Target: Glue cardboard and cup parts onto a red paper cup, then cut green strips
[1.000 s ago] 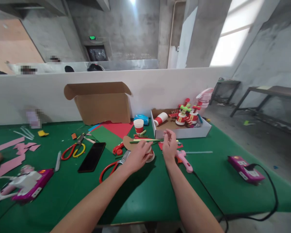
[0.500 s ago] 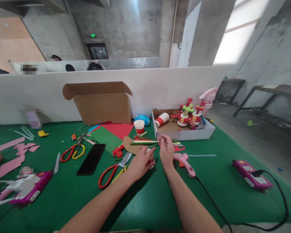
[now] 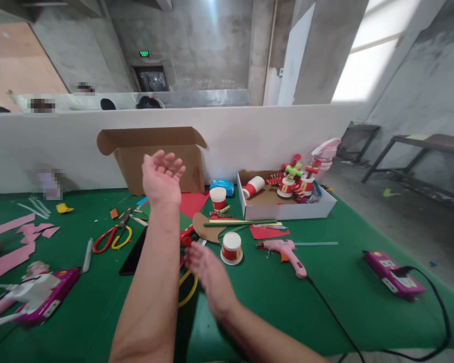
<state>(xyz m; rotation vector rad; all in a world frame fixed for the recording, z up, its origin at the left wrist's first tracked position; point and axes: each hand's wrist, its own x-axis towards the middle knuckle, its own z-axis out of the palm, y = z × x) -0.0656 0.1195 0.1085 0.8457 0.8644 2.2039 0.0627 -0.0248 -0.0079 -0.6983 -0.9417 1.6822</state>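
Observation:
My left hand (image 3: 163, 177) is raised above the table with its palm turned up, fingers loosely apart and nothing in it. Behind it stands the open lid of a cardboard box (image 3: 124, 166). My right hand (image 3: 211, 277), slightly blurred, reaches left over the yellow-and-red scissors (image 3: 189, 292), fingers stretched out. Whether it touches them I cannot tell. Just to its right, a red-and-white paper cup (image 3: 232, 248) stands upside down on the table. A brown cardboard piece (image 3: 206, 228) and a red round piece (image 3: 186, 241) lie beyond the fingertips.
A pink glue gun (image 3: 287, 248) lies right of the cup, its cord running to the front edge. A white box (image 3: 287, 210) holds decorated cups. Another paper cup (image 3: 218, 198), paper strips (image 3: 245, 223), a phone (image 3: 132, 257) and a purple power strip (image 3: 393, 272) lie around.
The left hand has let go of the paper cup and risen up and left. The right hand has come down and left toward the scissors. The cup now stands alone.

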